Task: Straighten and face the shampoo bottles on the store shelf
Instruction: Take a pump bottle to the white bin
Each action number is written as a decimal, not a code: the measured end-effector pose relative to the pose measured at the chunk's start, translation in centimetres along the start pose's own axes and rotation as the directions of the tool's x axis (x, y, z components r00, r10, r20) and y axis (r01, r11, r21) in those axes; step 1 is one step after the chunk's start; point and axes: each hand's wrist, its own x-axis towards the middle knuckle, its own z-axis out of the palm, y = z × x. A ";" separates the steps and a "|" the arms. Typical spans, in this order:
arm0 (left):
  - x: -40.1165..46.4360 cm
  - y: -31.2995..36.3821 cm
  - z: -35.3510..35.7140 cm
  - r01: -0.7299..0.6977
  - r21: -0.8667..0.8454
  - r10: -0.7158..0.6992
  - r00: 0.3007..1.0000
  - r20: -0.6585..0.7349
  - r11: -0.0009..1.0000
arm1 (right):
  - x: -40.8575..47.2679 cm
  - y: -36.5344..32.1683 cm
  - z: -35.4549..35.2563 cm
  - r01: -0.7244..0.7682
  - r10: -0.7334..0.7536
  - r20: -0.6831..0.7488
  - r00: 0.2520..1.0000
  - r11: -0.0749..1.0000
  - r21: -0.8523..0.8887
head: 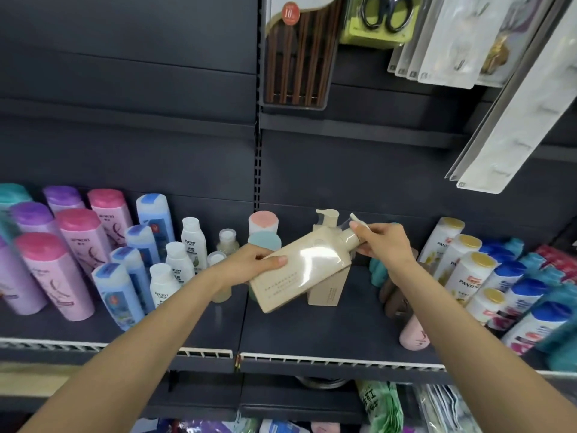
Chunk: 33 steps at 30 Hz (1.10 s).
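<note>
A beige pump shampoo bottle (pixel 299 270) is tilted above the dark shelf (pixel 327 339), its pump end up to the right. My left hand (pixel 253 264) grips its lower body, thumb across the front. My right hand (pixel 384 242) pinches the pump neck and nozzle. A second beige pump bottle (pixel 326 226) stands upright just behind, partly hidden. Pink and purple bottles (pixel 78 245) and blue bottles (pixel 125 285) stand in rows at the left. White and blue Pantene-type bottles (pixel 477 270) lean at the right.
Small white bottles (pixel 178 260) and round pink and teal caps (pixel 263 232) stand left of centre. A pale pink bottle (pixel 415 332) lies near the front edge at the right, by brown and teal items. Chopsticks, scissors and packets hang above.
</note>
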 end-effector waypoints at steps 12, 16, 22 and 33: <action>-0.5 0.3 -1.0 -0.198 0.198 0.259 0.898 -0.357 0.960 | -1.2 -1.6 0.7 0.062 -0.100 0.146 0.984 0.968 0.242; -0.7 0.8 -1.8 -0.158 0.287 0.216 0.959 -0.183 0.945 | -1.8 -2.3 0.6 0.121 -0.201 0.168 0.965 0.911 0.393; 0.4 1.4 -2.3 -0.069 0.131 0.069 0.998 0.006 0.989 | -2.1 -1.8 0.0 0.125 -0.280 0.303 0.911 0.888 0.443; -0.1 2.1 0.9 -0.154 0.336 0.200 0.974 -0.106 0.929 | -1.7 -1.3 -1.0 -0.018 -0.278 0.545 0.791 0.880 0.475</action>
